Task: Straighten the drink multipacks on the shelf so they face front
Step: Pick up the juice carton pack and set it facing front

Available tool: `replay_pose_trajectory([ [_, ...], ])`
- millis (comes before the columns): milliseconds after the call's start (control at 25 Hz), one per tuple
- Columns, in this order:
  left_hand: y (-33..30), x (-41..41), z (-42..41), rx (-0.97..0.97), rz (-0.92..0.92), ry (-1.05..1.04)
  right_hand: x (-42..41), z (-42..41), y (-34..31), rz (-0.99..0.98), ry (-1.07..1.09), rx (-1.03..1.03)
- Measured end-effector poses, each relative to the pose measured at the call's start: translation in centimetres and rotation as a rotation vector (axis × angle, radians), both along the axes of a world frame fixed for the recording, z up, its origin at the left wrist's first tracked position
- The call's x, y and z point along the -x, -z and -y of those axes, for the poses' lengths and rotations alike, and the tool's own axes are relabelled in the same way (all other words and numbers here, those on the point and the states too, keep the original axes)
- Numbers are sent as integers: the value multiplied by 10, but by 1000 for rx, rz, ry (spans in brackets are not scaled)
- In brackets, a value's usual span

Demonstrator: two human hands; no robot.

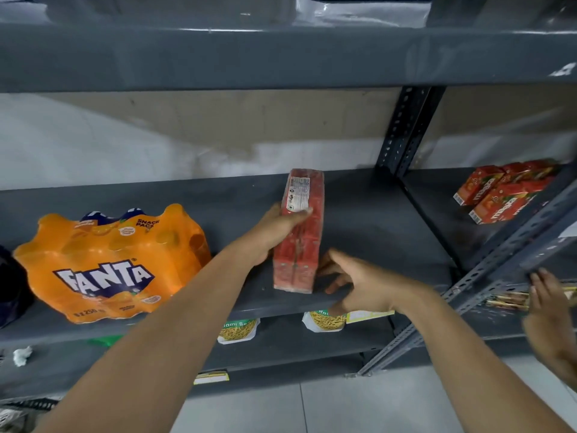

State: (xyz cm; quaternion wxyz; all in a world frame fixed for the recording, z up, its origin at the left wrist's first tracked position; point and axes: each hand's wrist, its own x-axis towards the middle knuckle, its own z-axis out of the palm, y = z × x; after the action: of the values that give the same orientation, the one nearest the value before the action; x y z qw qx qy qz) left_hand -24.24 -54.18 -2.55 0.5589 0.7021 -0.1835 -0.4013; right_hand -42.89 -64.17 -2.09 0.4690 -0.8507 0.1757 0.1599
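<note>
1. The red shrink-wrapped carton multipack [299, 232] stands end-on, right of the orange Fanta bottle pack [109, 264]
2. Left hand [274, 228] clasps its side; right hand [352, 282] spread, touching its near end
3. Best swing it broadside, gently

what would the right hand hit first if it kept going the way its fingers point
Most likely the red juice-carton multipack: the right hand points left at its lower side, nearly touching. Depth is hard to judge.

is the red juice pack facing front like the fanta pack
No, the red juice pack stands end-on, held by the left hand, while the Fanta pack faces front.
</note>
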Motion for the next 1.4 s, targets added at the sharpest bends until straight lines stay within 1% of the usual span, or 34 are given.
replay_pose_trajectory([
  [40,-3,1,-2,-72,88,-17,-6,1,1,15,-4,-54],
  [80,-6,2,-5,-122,177,-70,-14,9,4,52,32,-64],
  [160,-6,4,-13,-139,320,-154,-31,36,9,187,247,13],
  [240,-4,5,-20,-84,325,-123,-55,64,9,331,504,53],
  [280,-5,3,-23,-64,311,-89,-68,75,5,388,603,1],
  [320,-6,1,-24,-63,305,-55,-83,84,1,423,674,-98],
  [360,-9,-2,-23,-66,306,-14,-98,91,-4,422,707,-192],
  [440,-16,-7,-23,-55,291,88,-120,94,-9,359,638,-267],
  [520,-19,-13,-22,-28,215,184,-129,90,-4,316,553,-257],
  [560,-19,-16,-21,-23,186,228,-131,89,2,347,569,-238],
  [600,-19,-18,-20,-36,197,252,-128,88,7,403,609,-234],
  [640,-20,-19,-18,-58,240,235,-123,87,11,459,659,-233],
  [680,-18,-20,-15,-77,312,175,-115,84,12,501,715,-228],
  [760,-13,-22,-13,-116,496,-58,-94,81,14,548,822,-209],
  [800,-8,-20,-16,-121,540,-182,-82,79,16,561,867,-201],
  [840,-2,-16,-22,-94,493,-280,-69,76,20,569,899,-199],
  [880,7,-12,-28,-39,336,-341,-59,74,23,575,911,-205],
  [960,19,-1,-39,91,-89,-375,-44,72,26,583,898,-253],
  [1000,25,4,-43,155,-232,-374,-41,70,27,587,881,-283],
  [1040,30,7,-45,202,-306,-378,-41,67,27,590,865,-316],
  [1160,35,10,-43,260,-319,-382,-41,62,29,591,845,-378],
  [1400,33,16,-42,187,-287,-334,-20,60,38,593,834,-319],
])
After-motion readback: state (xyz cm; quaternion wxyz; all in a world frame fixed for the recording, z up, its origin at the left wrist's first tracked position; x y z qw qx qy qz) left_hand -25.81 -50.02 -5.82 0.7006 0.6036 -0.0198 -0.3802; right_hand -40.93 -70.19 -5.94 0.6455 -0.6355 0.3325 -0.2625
